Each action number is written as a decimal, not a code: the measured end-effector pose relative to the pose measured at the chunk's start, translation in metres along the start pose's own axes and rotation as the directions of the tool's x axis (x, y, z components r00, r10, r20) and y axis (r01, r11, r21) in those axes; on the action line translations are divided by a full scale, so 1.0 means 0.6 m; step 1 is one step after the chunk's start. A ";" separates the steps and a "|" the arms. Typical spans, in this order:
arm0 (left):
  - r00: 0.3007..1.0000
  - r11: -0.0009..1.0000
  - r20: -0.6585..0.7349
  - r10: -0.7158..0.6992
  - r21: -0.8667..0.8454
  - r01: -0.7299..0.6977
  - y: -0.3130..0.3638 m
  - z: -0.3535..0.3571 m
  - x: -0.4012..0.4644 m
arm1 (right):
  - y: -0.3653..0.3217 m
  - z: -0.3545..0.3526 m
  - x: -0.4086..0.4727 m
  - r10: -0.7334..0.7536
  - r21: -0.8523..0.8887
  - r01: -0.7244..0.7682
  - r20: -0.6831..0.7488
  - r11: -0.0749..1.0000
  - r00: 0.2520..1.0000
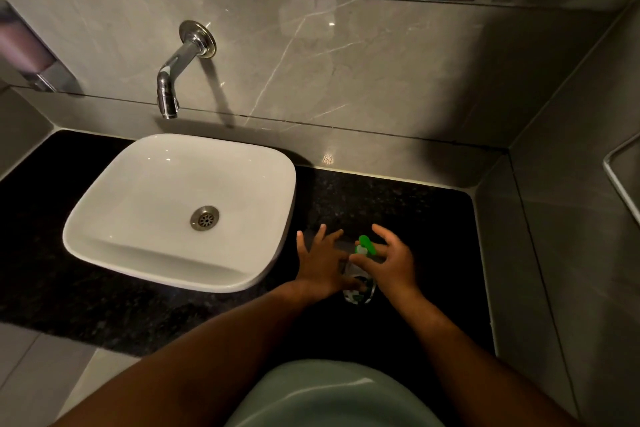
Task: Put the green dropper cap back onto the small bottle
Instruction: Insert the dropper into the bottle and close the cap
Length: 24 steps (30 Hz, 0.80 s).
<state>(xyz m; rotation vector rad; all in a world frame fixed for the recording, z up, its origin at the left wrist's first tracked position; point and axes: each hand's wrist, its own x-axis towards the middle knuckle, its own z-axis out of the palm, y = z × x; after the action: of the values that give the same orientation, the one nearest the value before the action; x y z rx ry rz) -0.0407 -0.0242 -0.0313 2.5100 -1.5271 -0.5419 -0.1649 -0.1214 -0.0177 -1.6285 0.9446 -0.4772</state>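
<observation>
**A:** Where's the bottle?

**B:** On the black counter, just right of the white sink, between my two hands. The small bottle looks like clear glass or plastic with a dark label; only its lower part shows.

**A:** Cap?

**B:** The green cap is above the bottle neck, tilted. I can't tell whether it's seated or only resting there.

**A:** Hands?

**B:** The left hand has its fingers spread wide, palm against the bottle's left side, steadying it more than gripping. The right hand curls around the cap, thumb and a finger touching it; the other fingers are loose. I can't tell if that pinch is firm.

**A:** Handling?

**B:** My read: it's light and tips easily. The body is stiff and smooth, probably slippery. If the cap carries a dropper tube, that's fragile and needs to go in straight. I'd hold the bottle low on its body and take the cap by its hard collar, not the soft bulb.
</observation>
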 end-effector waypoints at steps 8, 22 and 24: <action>0.998 0.998 -0.058 -0.019 0.065 0.022 0.017 -0.009 -0.012 | -0.010 0.014 -0.014 -0.045 -0.022 0.041 -0.220 0.999 0.975; 0.998 0.997 -0.019 -0.052 -0.053 0.051 0.017 -0.004 -0.008 | -0.004 -0.018 0.000 -0.075 -0.125 0.075 0.008 0.989 0.997; 0.998 0.996 -0.013 -0.060 -0.061 0.059 0.015 -0.005 -0.007 | 0.008 -0.009 -0.006 -0.028 -0.057 0.033 0.091 0.998 0.995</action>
<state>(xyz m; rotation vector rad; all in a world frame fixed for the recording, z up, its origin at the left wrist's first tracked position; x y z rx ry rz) -0.0487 -0.0247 -0.0250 2.5154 -1.4131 -0.5681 -0.1726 -0.1220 -0.0201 -1.7053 0.8747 -0.3968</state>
